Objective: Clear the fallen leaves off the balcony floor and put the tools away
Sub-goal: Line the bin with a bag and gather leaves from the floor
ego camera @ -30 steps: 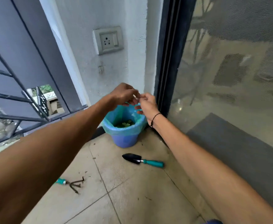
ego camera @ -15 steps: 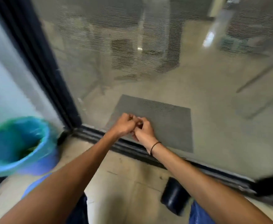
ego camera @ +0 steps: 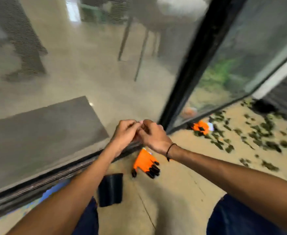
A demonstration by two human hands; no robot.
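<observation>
**Desk:** What has changed in the last half second?

**Photographer:** The view has swung right. The blue lined bin has gone out of frame, and a spread of dark green fallen leaves (ego camera: 251,133) now shows on the tan tiled balcony floor (ego camera: 173,200), along the foot of the glass panel on the right. The left hand (ego camera: 125,134) and right hand (ego camera: 153,135) stay pressed together in front, fingers curled, touching at the tips. Whether they pinch anything is too blurred to tell.

**Desk:** How will the leaves handle?

**Photographer:** Light, thin and limp, likely. Best scooped in bunches, not picked singly.

**Desk:** Anything else down there?

**Photographer:** An orange work glove with black fingertips (ego camera: 145,164) lies just below the hands; a second orange glove (ego camera: 200,127) sits by the black door frame (ego camera: 190,70). A small black plastic pot (ego camera: 110,189) lies tipped between the knees.

**Desk:** Room to move?

**Photographer:** Open tile to the right; the door track hems in the left.
</observation>
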